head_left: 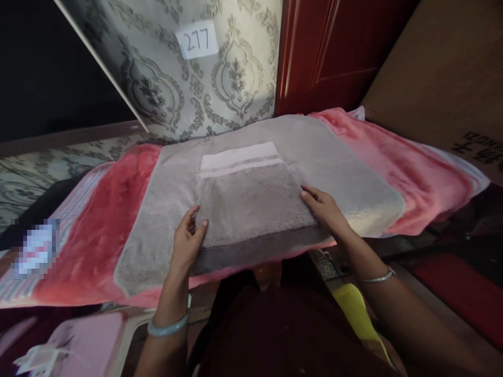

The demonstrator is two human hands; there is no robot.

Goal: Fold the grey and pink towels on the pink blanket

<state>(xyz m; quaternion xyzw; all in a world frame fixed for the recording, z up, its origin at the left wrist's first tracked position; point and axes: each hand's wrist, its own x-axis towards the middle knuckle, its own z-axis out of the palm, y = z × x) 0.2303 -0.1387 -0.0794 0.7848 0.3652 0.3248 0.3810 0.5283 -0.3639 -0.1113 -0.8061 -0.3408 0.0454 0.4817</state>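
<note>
A folded grey towel point(245, 201) with a pale band at its far end lies on top of a larger grey towel point(346, 173), which is spread over a pink blanket point(396, 167). My left hand point(187, 242) grips the folded towel's near left corner, thumb on top and fingers curled at its edge. My right hand point(324, 208) lies on the folded towel's right edge, fingers stretched flat along it. Both wrists wear bangles.
A patterned grey wall with a paper label reading 277 point(197, 40) stands behind, beside a red door point(326, 52). A brown cardboard box point(444, 78) is at the right. A yellow item point(356, 309) sits below the surface edge near my right arm.
</note>
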